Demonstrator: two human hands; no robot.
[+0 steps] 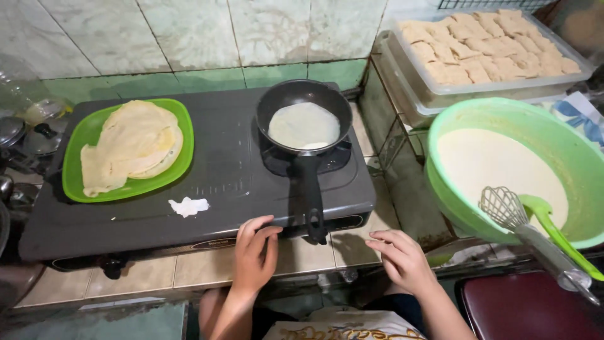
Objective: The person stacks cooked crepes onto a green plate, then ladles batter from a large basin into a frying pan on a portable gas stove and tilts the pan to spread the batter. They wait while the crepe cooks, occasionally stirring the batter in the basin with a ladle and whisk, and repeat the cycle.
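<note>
A small black frying pan (280, 104) sits on the right burner of a dark two-burner stove (226, 170), with a thin pale crepe (304, 125) cooking in it. Its black handle (310, 195) points toward me. My left hand (255, 252) rests on the stove's front edge, just left of the handle, fingers loosely apart and holding nothing. My right hand (402, 259) hovers over the tiled counter to the right of the handle, fingers curled, empty. A green plate (75, 170) on the left burner carries a stack of cooked crepes (132, 145).
A large green bowl (459, 201) of pale batter stands at right with a whisk (503, 208) and green ladle (553, 233) in it. Clear tubs of folded pastries (491, 44) sit behind it. A white scrap (189, 206) lies on the stove. Pot lids (25, 135) are at far left.
</note>
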